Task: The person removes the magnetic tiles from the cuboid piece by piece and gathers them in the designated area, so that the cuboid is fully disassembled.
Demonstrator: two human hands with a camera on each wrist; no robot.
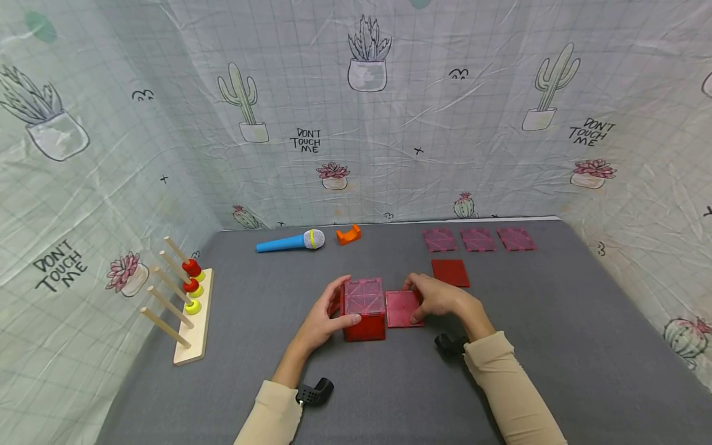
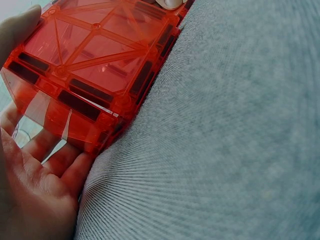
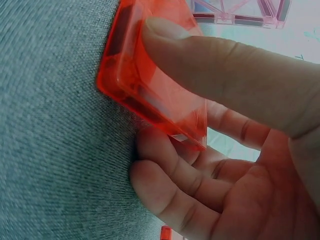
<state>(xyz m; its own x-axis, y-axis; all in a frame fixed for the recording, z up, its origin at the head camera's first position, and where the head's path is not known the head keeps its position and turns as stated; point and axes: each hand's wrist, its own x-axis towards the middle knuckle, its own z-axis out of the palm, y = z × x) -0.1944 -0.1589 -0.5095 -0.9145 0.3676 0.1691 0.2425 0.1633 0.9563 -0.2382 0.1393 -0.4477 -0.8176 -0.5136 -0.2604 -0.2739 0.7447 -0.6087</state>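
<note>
A cube of see-through magnetic tiles [image 1: 364, 327] stands on the grey table, with red sides and a pinkish top. My left hand [image 1: 319, 318] grips it from the left, thumb at the front and fingers along the side, as the left wrist view shows through the red plastic [image 2: 95, 50]. Just right of the cube is a flat red magnetic tile [image 1: 397, 308], which my right hand [image 1: 445, 296] pinches between thumb and fingers. Up close in the right wrist view, the thumb presses the face of this tile [image 3: 175, 95], and fingertips touch the table cloth.
Another red tile [image 1: 450, 272] lies behind my right hand. Three pinkish tiles [image 1: 440, 240] form a row at the back right. A blue toy microphone [image 1: 286, 242] and an orange curved block [image 1: 348, 234] lie at the back. A wooden peg stand [image 1: 197, 327] with rings is at left.
</note>
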